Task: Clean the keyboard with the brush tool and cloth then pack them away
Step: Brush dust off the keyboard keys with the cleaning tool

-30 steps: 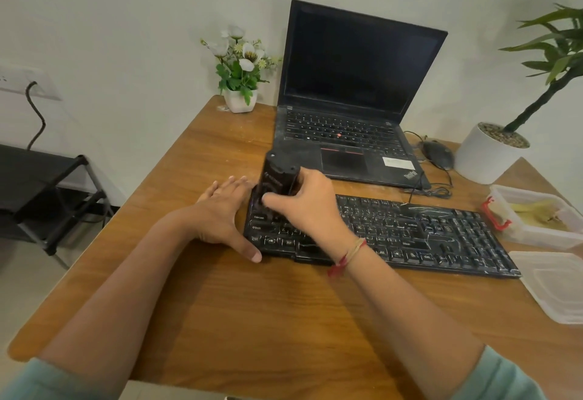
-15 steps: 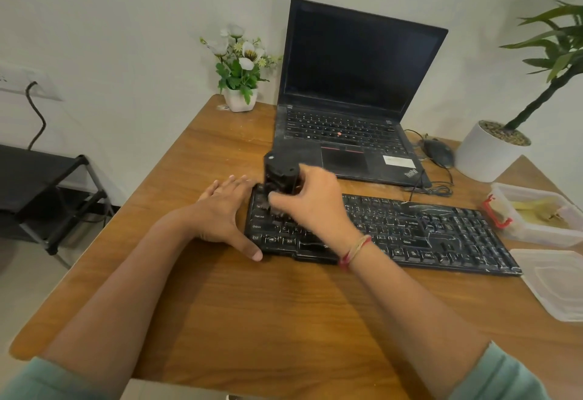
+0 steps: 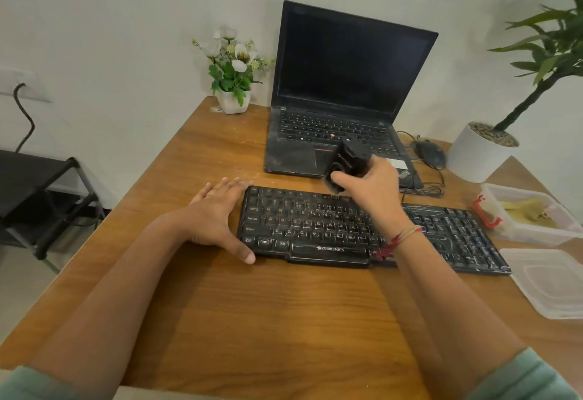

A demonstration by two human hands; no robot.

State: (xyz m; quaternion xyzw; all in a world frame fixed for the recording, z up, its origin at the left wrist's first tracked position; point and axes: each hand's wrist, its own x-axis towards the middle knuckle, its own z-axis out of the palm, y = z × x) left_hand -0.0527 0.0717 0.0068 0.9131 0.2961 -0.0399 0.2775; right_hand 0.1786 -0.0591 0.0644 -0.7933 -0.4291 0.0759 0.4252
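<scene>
**Brushing the keyboard: grip, brace and stroke**

The right hand point(image 3: 372, 190) is curled round the black brush tool point(image 3: 349, 158), with the thumb across its lower end. It holds the tool tilted over the far edge of the keyboard point(image 3: 315, 226), about midway along the top row. The bristles are hidden, so contact with the keys cannot be confirmed. The left hand point(image 3: 217, 216) lies flat and open on the table point(image 3: 252, 320) with fingers straight and grips nothing. Its palm is against the keyboard's left end and its thumb is at the near-left corner.

The keyboard lies across the table in front of the laptop point(image 3: 340, 93), and its keys are flecked with pale dust. At the right stands a clear box point(image 3: 542, 237) holding something yellow, probably the cloth. Its lid point(image 3: 549, 279) lies just beside it, nearer the person.

The step in hand appears to be brushing; wiping and packing away are not yet done. Three things would help to do it well:

- **Tool angle:** set the tool more upright so the bristles reach into the gaps between keys.
- **Stroke:** draw it along one row at a time, in a single direction, towards an open edge and away from the laptop.
- **Brace and pressure:** leave the left hand pressed against the end so the board does not slide, and use light pressure so no keycap is levered up.
</scene>
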